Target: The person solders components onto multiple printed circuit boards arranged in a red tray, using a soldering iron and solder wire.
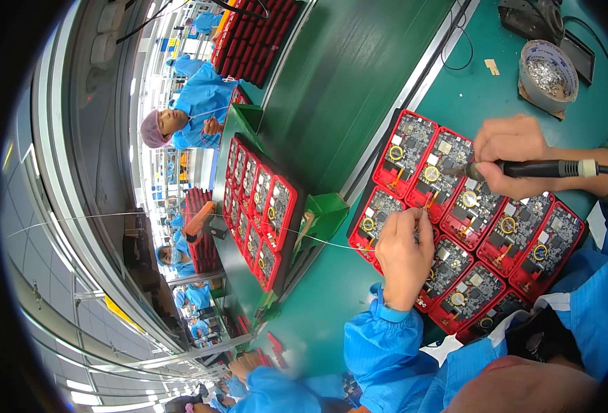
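My right hand is closed around the handle of a soldering iron. Its tip reaches over a circuit board set in a red housing. My left hand pinches a thin silvery solder wire over the same group of housings; the wire trails off to the left. The fingers sit close to that housing's lower end, where a small orange strip shows. Several such red housings with boards and yellow-ringed round parts lie side by side in a dark tray.
A round tub of silvery scraps and a dark iron stand are at the far right. A green conveyor belt runs beyond the tray. Left stands another tray of red housings. A co-worker in blue is across the belt.
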{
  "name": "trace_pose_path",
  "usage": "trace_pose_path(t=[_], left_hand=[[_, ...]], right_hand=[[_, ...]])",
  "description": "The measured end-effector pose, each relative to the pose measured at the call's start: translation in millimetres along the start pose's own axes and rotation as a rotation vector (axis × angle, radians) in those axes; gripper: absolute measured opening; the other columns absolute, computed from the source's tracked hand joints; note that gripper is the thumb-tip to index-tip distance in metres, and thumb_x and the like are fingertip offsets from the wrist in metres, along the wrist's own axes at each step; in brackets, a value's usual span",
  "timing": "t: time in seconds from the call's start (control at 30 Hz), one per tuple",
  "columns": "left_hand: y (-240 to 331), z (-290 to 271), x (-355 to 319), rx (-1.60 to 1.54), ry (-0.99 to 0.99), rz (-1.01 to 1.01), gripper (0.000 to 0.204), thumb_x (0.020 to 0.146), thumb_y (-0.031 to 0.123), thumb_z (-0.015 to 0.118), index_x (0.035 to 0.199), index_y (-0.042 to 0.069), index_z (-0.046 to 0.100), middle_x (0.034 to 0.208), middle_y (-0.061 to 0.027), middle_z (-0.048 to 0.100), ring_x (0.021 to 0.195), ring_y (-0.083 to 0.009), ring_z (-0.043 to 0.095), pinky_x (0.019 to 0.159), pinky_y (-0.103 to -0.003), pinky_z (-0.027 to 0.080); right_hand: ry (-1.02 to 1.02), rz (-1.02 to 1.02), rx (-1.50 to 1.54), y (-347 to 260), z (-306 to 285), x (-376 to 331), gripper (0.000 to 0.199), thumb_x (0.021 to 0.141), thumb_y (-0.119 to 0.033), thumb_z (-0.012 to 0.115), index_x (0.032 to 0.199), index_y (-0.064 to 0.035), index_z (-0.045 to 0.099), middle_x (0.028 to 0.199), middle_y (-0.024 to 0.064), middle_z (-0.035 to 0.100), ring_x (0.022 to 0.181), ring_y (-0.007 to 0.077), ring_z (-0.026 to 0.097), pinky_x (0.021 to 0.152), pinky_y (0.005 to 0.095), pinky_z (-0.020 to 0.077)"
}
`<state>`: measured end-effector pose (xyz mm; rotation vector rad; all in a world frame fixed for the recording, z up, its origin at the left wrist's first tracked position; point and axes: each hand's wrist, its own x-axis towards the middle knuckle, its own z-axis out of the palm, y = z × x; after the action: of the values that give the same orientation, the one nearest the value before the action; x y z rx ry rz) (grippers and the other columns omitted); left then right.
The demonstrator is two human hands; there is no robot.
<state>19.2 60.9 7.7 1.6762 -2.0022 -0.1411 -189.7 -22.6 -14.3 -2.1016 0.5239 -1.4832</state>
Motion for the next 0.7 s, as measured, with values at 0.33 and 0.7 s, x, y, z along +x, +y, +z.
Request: trace_pose_path(t=[0.33,0.7], left_hand=[[-2.0,5.0,5.4,0.019,-0.007,0.045,0.007,0.074,0.004,0.063,0.076,0.002,0.056,0.068,-0.0112,0.055,0.056,-0.0255,0.056,0.048,-0.033,0.043],[-4.1,1.8,3.3,-0.031,-0.003,-0.020,0.008,0.073,0.004,0.065,0.074,0.001,0.057,0.066,-0.0088,0.056,0.049,-0.0151,0.053,0.044,-0.026,0.041]], right_hand=[[-0.029,-0.138,-0.056,1.5,1.3,-0.8,0.007,0.065,-0.002,0.058,0.064,-0.0007,0.051,0.067,0.0097,0.055,0.046,0.0198,0.053,0.039,0.0281,0.0400],[0.003,-0.064,-0.001,-1.3,2.9,0.3,0.013,0.066,-0.001,0.060,0.063,-0.0009,0.048,0.065,0.0097,0.051,0.049,0.0221,0.051,0.040,0.0286,0.0382]])
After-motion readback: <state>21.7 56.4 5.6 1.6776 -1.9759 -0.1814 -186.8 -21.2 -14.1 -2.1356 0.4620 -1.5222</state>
